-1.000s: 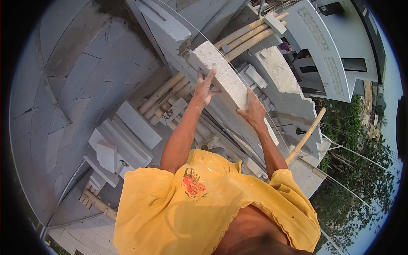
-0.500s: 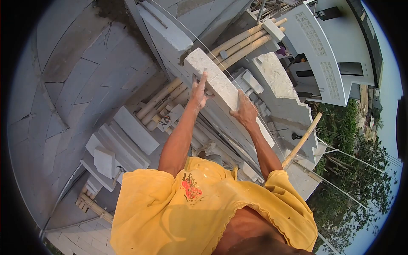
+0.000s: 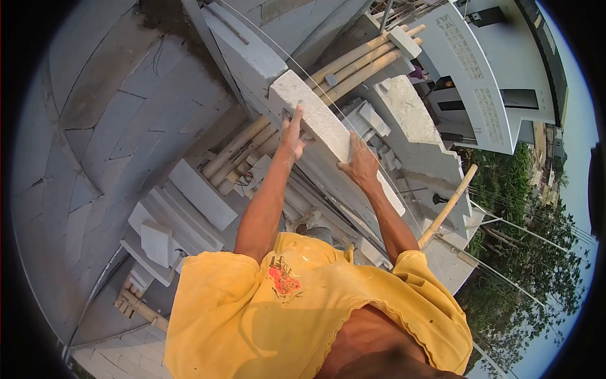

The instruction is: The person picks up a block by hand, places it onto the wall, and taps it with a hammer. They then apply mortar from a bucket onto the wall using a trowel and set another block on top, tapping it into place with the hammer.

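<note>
A long white lightweight concrete block (image 3: 319, 117) lies along the top of the wall, its far end against a grey block (image 3: 246, 50) in the same row. My left hand (image 3: 292, 136) grips its near left side, thumb on the upper face and fingers partly hidden along the side. Around the block's other end my right hand (image 3: 361, 164) is closed, fingers over the top and thumb on the near side. A thin string (image 3: 259, 28) stretches along the row, passing over the block.
Bamboo poles (image 3: 360, 66) jut out beyond the wall, and more bamboo (image 3: 237, 148) lies on the near side. Loose blocks (image 3: 202, 192) are stacked at left. A slanting bamboo pole (image 3: 451, 205) stands at right. Behind it are trees (image 3: 517, 234) and a white building (image 3: 467, 57).
The block has shifted slightly toward the upper left with both hands on it. The gap between its far end and the grey block has closed.
</note>
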A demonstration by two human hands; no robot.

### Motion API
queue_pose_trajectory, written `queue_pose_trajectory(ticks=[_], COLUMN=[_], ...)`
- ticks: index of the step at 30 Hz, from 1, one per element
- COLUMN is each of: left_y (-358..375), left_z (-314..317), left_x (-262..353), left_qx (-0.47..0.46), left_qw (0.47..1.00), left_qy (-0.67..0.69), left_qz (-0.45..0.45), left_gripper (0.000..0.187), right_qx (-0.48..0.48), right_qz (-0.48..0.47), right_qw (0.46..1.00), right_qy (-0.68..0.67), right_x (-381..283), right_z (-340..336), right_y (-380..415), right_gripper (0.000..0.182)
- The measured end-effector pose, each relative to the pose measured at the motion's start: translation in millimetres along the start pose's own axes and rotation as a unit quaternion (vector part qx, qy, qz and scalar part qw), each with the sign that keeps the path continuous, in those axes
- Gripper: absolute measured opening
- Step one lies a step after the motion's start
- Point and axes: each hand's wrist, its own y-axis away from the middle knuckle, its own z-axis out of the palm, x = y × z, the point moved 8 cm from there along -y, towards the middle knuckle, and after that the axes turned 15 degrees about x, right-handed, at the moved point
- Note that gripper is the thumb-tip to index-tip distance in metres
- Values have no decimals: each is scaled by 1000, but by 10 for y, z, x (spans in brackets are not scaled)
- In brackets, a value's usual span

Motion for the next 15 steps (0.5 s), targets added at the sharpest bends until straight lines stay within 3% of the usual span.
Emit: queue_pose_trajectory(ticks=[4, 7, 10, 13, 15], left_y=[15, -14, -66, -58, 0], left_z=[13, -20, 0, 40, 48], left_x=[36, 5, -9, 10, 34], left_qx=[8, 40, -2, -24, 1], left_qw=[1000, 999, 1000, 1000, 1000], left_qy=[-5, -13, -2, -8, -14], left_qz=[4, 13, 6, 7, 15], left_gripper=[135, 110, 131, 125, 102], right_qx=[10, 4, -57, -64, -29], right_qz=[-3, 2, 51, 63, 38], right_qw=[1000, 1000, 997, 996, 999], right_qy=[-1, 18, 7, 17, -14], right_x=[25, 6, -7, 35, 5], right_z=[44, 17, -11, 82, -102], right_y=[-14, -7, -10, -13, 88], right_gripper=[106, 105, 108, 113, 117])
